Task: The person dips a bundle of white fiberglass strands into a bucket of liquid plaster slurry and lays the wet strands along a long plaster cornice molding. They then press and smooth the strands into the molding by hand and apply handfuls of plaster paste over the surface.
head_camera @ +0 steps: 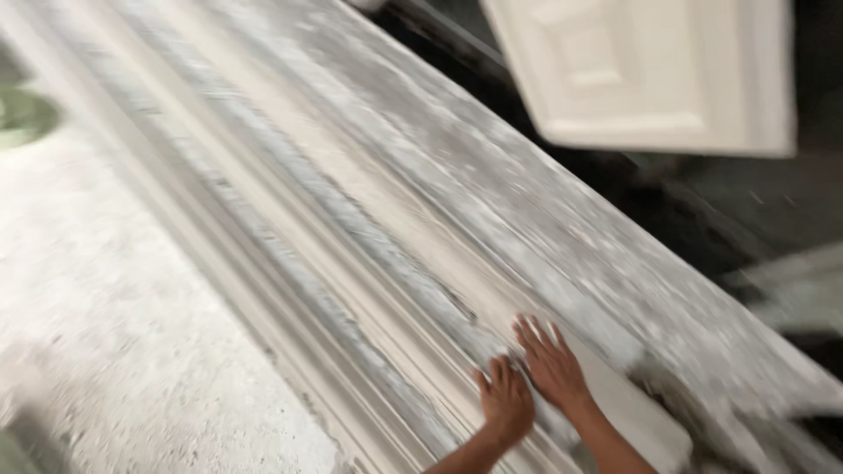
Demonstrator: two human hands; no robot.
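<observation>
Left hand (506, 402) and right hand (551, 362) side by side, fingers spread flat, holding nothing, pressed on long white ridged plaster moulding (351, 263); white square panel (650, 70) beyond it.

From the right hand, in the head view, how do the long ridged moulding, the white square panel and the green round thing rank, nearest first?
1. Long ridged moulding: under the right hand, touched.
2. White square panel: upper right, far off.
3. Green round thing: far left edge, farthest.
</observation>
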